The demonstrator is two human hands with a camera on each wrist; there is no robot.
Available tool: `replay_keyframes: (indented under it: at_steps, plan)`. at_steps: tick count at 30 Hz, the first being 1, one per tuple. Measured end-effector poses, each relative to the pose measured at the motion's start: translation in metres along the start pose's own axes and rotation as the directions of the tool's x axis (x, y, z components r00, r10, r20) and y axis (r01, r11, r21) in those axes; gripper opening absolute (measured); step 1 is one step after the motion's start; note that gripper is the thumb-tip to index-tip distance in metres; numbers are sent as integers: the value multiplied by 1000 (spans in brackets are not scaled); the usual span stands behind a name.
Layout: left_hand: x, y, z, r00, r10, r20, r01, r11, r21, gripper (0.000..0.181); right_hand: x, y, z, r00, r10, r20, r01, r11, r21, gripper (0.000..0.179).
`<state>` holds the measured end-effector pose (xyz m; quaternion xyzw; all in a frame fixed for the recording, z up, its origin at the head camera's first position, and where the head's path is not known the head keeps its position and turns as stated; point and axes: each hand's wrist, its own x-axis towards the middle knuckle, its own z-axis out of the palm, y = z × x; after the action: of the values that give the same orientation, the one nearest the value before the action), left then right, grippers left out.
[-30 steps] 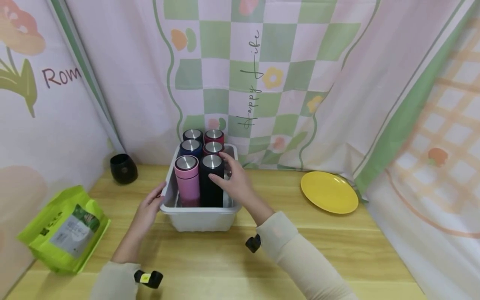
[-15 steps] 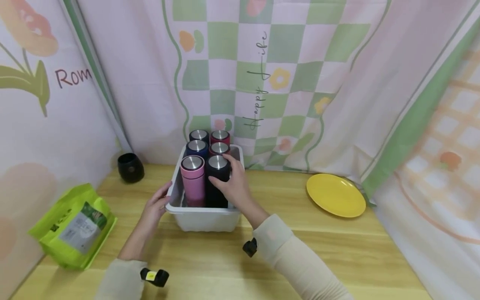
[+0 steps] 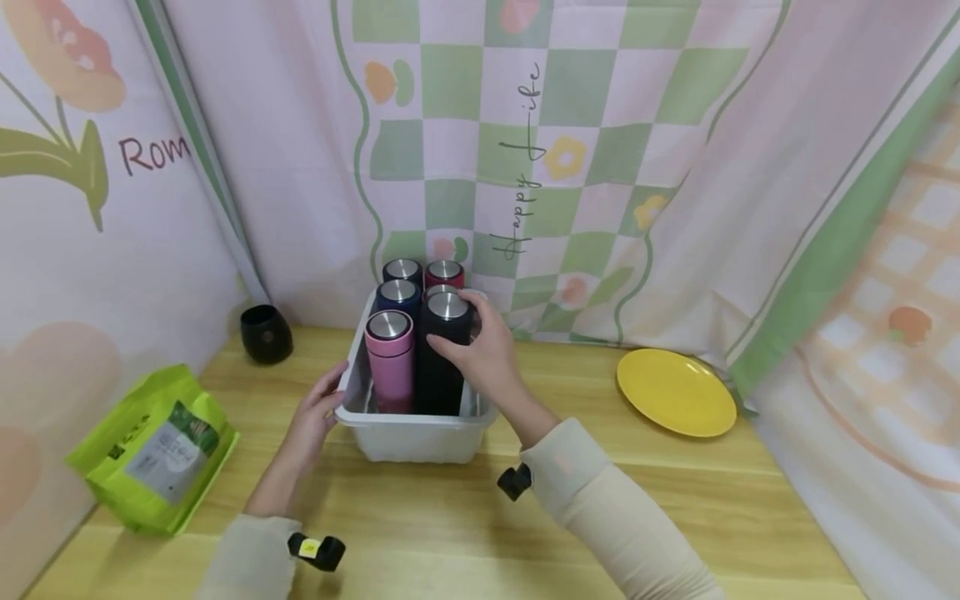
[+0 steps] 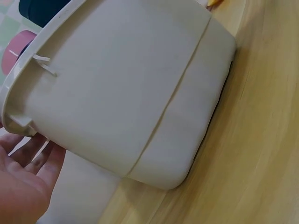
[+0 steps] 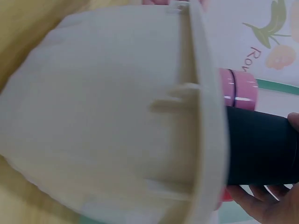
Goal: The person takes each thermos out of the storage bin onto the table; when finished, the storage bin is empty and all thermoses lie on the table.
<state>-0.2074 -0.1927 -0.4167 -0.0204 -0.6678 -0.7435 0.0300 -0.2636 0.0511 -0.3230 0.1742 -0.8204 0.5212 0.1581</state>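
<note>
My right hand (image 3: 487,348) grips a black thermos bottle (image 3: 442,375) near its silver-topped lid. The bottle stands a little higher than the pink thermos (image 3: 390,371) beside it, its lower part still within the white plastic bin (image 3: 420,437). In the right wrist view the black bottle (image 5: 261,147) juts past the bin's rim, with fingers and thumb about its upper end. My left hand (image 3: 311,421) touches the bin's left side at the rim. Its fairly straight fingers (image 4: 39,158) lie under the rim in the left wrist view. Behind are blue (image 3: 397,293) and red (image 3: 444,271) thermoses.
A black cup (image 3: 266,335) stands at the back left of the wooden table (image 3: 420,533). Nearer on that side is a bright green bag (image 3: 161,454). A yellow plate (image 3: 675,392) lies at the right. Patterned curtains (image 3: 555,167) enclose the back and sides.
The black thermos has risen slightly in my right hand and now hides more of the red one behind it. My left hand stays at the bin's rim. The head view has shifted a little.
</note>
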Motion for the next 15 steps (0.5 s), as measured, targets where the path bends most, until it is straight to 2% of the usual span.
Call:
replay_keyframes:
  at_steps: [3, 9, 15]
  plan:
    - [0, -1, 1, 1000, 0, 0, 0, 1000, 2, 53, 2, -7, -7, 1000, -12, -12, 12, 1000, 14, 71]
    - [-1, -1, 2, 1000, -7, 4, 7, 1000, 9, 53, 4, -25, -23, 999, 11, -43, -8, 997, 70, 70]
    - [0, -1, 2, 1000, -14, -3, 14, 1000, 6, 52, 7, -39, -40, 990, -50, -133, 65, 991, 114, 69]
